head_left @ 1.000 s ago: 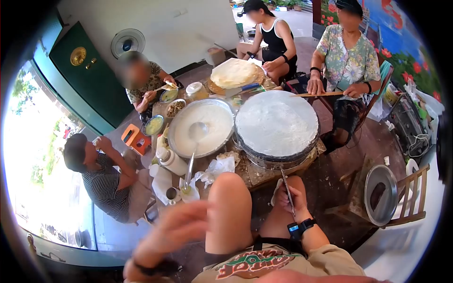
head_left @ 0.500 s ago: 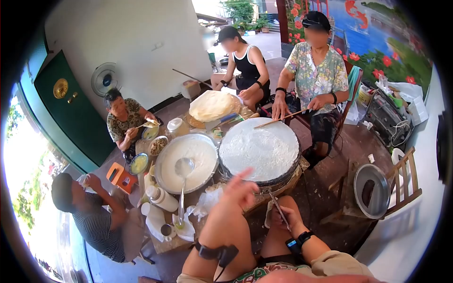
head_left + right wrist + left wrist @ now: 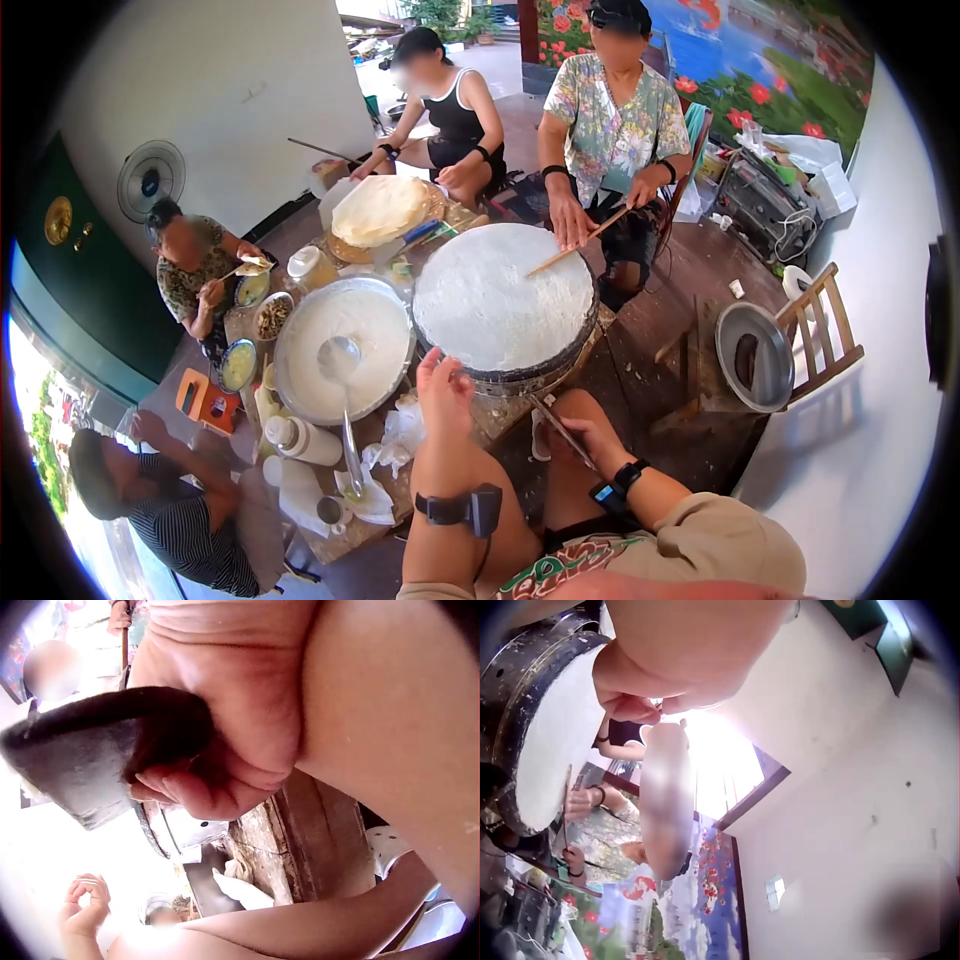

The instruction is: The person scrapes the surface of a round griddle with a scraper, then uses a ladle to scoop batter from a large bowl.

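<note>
My right hand [image 3: 592, 440] grips a flat, dark scraper-like tool [image 3: 562, 428] over my right thigh, its far end close to the griddle stand. In the right wrist view the tool [image 3: 82, 761] shows a broad grey face with a thick dark edge, and my fingers [image 3: 214, 799] curl round it. Loosely bent, my left hand [image 3: 443, 390] is raised at the near left edge of the round griddle [image 3: 590, 335] and holds nothing. A thin white layer of batter [image 3: 503, 295] covers the griddle top. Across from me, a person lays a wooden stick [image 3: 580, 245] over that layer.
Left of the griddle stands a large basin [image 3: 408, 335] of pale batter with a ladle [image 3: 340, 358] in it. Stacked flatbreads [image 3: 385, 210], bowls, a white bottle [image 3: 300, 440] and crumpled plastic [image 3: 395, 440] share the table. A chair with a metal basin [image 3: 770, 390] stands right. Several people sit around.
The head view has swung right. My left hand has come up from low at the left to the griddle's near edge. The person's stick has moved onto the griddle. My right hand keeps its grip.
</note>
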`<state>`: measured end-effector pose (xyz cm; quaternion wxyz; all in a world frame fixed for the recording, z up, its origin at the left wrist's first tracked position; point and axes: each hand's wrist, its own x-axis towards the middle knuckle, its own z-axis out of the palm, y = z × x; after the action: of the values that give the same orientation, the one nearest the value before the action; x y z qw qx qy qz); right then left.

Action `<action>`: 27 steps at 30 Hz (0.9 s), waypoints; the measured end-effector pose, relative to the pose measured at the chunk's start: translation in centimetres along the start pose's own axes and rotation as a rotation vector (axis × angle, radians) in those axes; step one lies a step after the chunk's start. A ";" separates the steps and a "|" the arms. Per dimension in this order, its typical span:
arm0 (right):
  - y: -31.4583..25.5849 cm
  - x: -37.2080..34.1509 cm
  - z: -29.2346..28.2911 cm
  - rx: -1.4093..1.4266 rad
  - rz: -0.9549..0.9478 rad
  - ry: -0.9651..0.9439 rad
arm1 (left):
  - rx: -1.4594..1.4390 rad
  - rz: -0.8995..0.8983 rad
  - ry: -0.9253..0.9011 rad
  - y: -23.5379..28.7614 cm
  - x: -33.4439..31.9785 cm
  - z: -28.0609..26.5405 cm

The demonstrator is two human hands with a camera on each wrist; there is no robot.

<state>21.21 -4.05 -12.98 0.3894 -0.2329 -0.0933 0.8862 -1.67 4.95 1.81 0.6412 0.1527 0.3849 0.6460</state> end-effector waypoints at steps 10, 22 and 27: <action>0.1 -0.1 0.8 -0.053 -0.008 0.070 | -0.012 0.039 0.024 0.1 0.2 -0.7; -0.1 -0.1 0.9 -0.003 -0.021 -0.049 | -0.025 0.047 0.028 0.2 -0.8 0.3; 0.2 0.5 -0.3 -0.030 -0.035 -0.125 | -0.034 0.055 0.019 0.4 -1.1 0.6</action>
<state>20.95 -3.87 -13.47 0.3945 -0.1813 -0.1349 0.8907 -1.45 4.09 2.81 0.6221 0.1460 0.3755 0.6713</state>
